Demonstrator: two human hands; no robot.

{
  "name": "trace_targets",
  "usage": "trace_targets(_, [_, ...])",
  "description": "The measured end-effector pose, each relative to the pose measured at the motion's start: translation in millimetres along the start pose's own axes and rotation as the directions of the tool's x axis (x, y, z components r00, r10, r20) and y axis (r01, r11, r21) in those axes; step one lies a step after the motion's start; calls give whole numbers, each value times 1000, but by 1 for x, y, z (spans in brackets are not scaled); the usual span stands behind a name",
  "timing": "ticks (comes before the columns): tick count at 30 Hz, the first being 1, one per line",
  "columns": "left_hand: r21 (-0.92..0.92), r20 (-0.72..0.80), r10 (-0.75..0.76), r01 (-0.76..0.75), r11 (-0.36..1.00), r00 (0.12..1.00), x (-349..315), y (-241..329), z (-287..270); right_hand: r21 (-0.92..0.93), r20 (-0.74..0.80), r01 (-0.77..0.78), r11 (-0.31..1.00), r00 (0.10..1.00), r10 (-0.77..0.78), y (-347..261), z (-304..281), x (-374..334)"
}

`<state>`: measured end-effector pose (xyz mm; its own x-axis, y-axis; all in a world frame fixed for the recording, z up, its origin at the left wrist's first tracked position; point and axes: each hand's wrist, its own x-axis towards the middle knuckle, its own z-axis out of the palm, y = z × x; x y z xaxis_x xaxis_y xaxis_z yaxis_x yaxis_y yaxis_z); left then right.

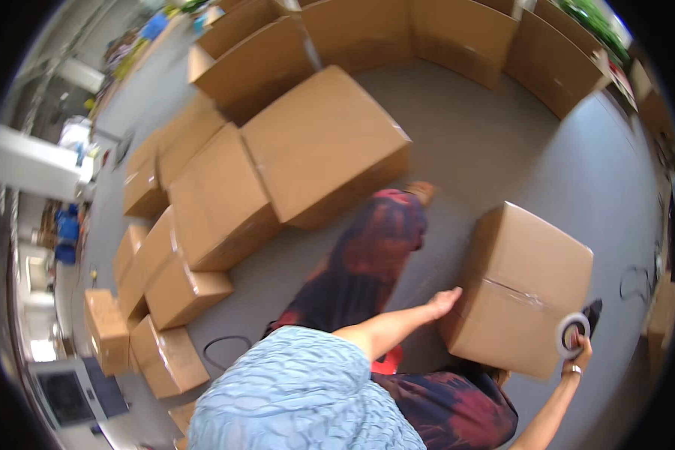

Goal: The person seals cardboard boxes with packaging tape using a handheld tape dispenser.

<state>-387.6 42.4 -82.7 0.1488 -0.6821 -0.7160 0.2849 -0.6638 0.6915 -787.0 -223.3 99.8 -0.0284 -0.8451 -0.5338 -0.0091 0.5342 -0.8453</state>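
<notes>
A taped cardboard box (541, 262) sits in front of me, right of centre, tilted in the view, with a strip of clear tape across its middle seam. Against its left side rests my left hand (446, 301), fingers stretched out and partly hidden at the box edge. My right hand (580, 352) is closed round a tape dispenser at the box's near right corner. The pale tape roll (562, 339) overlaps the box side, and the dispenser's dark end (592, 309) points away from me. Whether the box touches the floor everywhere, I cannot tell.
Closed cardboard boxes stand in rows at left, including a large one (326, 142). Tall upright cardboard boxes (360, 34) curve along the far side. My legs (360, 255) straddle the grey floor (465, 127). A dark cable loop (229, 346) lies at left, another cable (636, 283) at right.
</notes>
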Motion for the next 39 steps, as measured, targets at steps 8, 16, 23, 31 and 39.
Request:
trace_targets(8, [-2, -114, -121, 122, 993, 986, 80, -94, 7, 73, -158, 157, 985, 977, -144, 39, 46, 43])
trace_targets(16, [-584, -228, -246, 70, 809, 942, 142, -139, 16, 198, -67, 103, 975, 994, -92, 77, 15, 64])
trace_targets(23, [-484, -269, -202, 50, 874, 942, 78, -29, 39, 194, -95, 4, 981, 995, 15, 57, -29, 89])
trace_targets(31, [-261, -323, -6, -83, 962, 946, 39, 77, -5, 222, -126, 84, 972, 990, -56, 27, -30, 77])
trace_targets(39, [-553, -313, 195, -345, 758, 930, -64, 184, -68, 270, 29, 229, 935, 969, -245, -134, 25, 32])
